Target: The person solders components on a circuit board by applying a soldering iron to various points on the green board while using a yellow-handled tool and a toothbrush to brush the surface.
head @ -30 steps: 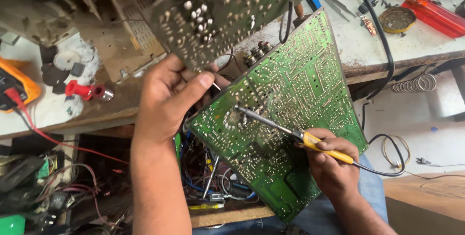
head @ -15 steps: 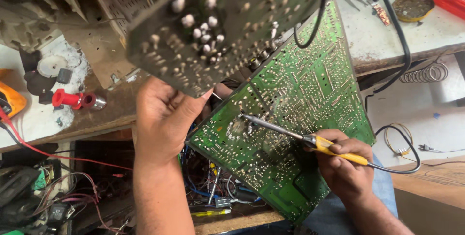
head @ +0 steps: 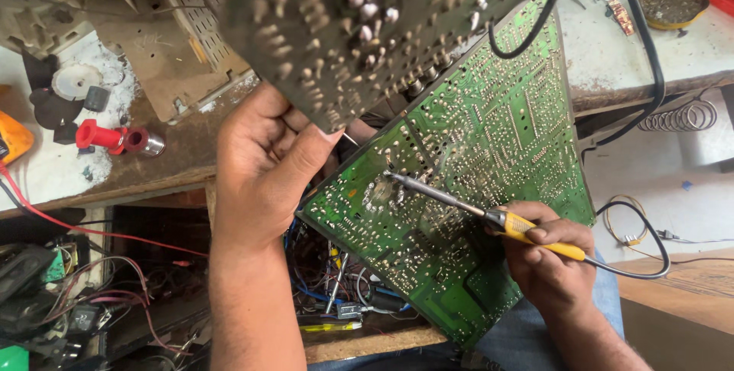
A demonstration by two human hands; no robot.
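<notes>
We see a worn brown and white tabletop (head: 176, 161). Near its left edge lie a red probe (head: 103, 137), black and white discs (head: 73, 84) and an orange meter (head: 11, 138); at its far right corner sits a round tin (head: 673, 3).

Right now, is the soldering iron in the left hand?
No, the right hand holds the soldering iron by its yellow handle, tip on the green board, while the left hand steadies the board's edge.

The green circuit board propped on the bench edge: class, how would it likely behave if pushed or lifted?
The green circuit board looks flat and thin, so probably stiff and light. It stands tilted, steadied by the left hand, so a push might slide or tip it. The wires beneath its lower edge may tug back if lifted.
</notes>
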